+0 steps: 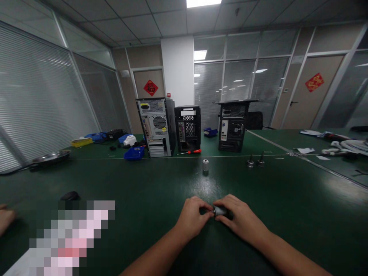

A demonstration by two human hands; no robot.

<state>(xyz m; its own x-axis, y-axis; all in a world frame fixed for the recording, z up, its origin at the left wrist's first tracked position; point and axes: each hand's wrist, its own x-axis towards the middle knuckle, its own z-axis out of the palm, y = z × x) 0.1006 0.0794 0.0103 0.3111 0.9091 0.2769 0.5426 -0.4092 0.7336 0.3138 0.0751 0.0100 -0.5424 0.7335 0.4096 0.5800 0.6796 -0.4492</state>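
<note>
My right hand (235, 215) holds a small silver metal cylinder (220, 211) on its side, low over the green table; it looks like a small motor housing. At the cylinder's left end, my left hand (194, 216) pinches with thumb and forefinger; what sits between those fingertips is too small to make out. Farther ahead, a similar silver cylinder (205, 165) stands upright. To its right are two small round metal pieces, a left one (250, 163) and a right one (261, 162), each with a thin rod pointing up.
Three computer cases, left (159, 126), middle (188, 128) and right (232, 126), stand across the table (138, 191). A red screwdriver (194, 151) and blue bin (134, 153) lie near them. Left are a metal dish (51, 156), a black object (70, 196) and another person's hand (6, 218).
</note>
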